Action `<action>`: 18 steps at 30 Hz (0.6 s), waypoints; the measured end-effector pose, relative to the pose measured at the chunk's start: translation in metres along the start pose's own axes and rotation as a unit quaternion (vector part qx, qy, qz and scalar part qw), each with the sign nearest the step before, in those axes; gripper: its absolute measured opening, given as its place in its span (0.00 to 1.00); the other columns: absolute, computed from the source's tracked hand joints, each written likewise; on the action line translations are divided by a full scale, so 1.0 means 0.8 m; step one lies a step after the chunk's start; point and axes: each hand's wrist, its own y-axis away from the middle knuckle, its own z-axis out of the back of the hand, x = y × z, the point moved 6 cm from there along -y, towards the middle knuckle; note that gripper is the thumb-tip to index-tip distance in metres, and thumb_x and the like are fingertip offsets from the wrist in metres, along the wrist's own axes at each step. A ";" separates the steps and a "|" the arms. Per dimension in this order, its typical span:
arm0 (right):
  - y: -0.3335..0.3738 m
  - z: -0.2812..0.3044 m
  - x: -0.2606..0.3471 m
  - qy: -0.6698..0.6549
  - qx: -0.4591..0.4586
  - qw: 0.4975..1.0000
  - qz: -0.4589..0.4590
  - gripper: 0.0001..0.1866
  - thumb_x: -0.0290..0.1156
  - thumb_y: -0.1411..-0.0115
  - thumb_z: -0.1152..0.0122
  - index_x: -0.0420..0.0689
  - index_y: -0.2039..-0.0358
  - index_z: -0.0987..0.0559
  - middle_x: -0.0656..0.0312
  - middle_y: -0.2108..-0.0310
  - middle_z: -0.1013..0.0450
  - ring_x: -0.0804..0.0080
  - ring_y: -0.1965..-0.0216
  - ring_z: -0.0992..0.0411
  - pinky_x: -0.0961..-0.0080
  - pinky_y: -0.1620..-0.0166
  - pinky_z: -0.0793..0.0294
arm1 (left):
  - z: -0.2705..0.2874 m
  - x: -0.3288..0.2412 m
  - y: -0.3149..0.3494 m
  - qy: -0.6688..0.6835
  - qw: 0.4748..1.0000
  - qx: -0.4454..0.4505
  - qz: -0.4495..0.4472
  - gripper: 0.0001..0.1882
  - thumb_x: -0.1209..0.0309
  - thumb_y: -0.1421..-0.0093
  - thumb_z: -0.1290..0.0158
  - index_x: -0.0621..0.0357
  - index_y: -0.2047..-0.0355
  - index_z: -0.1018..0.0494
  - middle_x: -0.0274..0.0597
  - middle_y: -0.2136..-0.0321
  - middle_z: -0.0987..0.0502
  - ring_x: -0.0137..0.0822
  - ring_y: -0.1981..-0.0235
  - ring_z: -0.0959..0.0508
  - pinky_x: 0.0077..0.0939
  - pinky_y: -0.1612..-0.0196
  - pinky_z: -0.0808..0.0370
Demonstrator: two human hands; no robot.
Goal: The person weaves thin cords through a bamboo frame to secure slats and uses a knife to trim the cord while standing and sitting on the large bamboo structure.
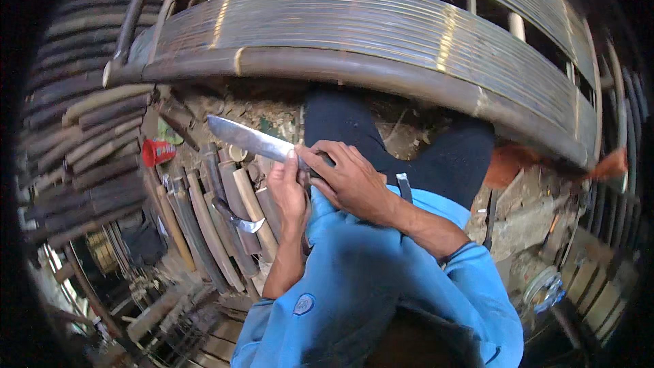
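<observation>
A broad-bladed knife [251, 140] is held in front of my lap, its pale metal blade pointing to the far left. My right hand [351, 180] lies over the dark handle end, which its fingers mostly hide. My left hand [289, 187] is pressed up against the root of the blade, thumb raised and fingers bent around it. Both hands meet there. Left of my left forearm, a second tool with a short curved blade [251, 225] and dark handle rests on the bamboo pieces [235, 197].
Ahead stands a bamboo bench [327, 17] with a slatted surface and thick round front pole. Stacked bamboo lengths [102, 123] fill the left side, near a red container [157, 152]. A machete-like dark strip [490, 218] leans at right. Lower right lies a round clear-and-blue object [545, 289].
</observation>
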 end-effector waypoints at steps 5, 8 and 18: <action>-0.018 0.022 -0.034 0.031 -0.072 0.996 -0.049 0.37 0.31 0.46 0.28 0.37 0.37 0.31 0.44 0.46 0.27 0.46 0.46 0.28 0.58 0.43 0.27 | 0.090 -0.023 -0.088 0.075 0.991 -0.108 -0.014 0.10 0.64 0.28 0.50 0.57 0.64 0.29 0.42 0.70 0.20 0.29 0.76 0.24 0.22 0.75 0.28; -0.010 0.019 -0.082 0.046 -0.040 0.984 -0.168 0.37 0.33 0.43 0.29 0.36 0.36 0.33 0.42 0.49 0.26 0.46 0.51 0.26 0.59 0.48 0.25 | 0.198 -0.004 -0.177 0.124 0.976 -0.177 -0.011 0.10 0.65 0.28 0.51 0.59 0.62 0.29 0.42 0.72 0.21 0.35 0.76 0.23 0.31 0.71 0.24; -0.021 0.007 -0.149 0.050 -0.050 0.950 -0.304 0.37 0.31 0.40 0.30 0.36 0.33 0.35 0.53 0.64 0.23 0.68 0.74 0.26 0.70 0.68 0.24 | 0.374 0.096 -0.401 0.022 0.937 -0.338 0.078 0.11 0.63 0.32 0.46 0.56 0.58 0.29 0.39 0.65 0.24 0.35 0.69 0.24 0.36 0.75 0.31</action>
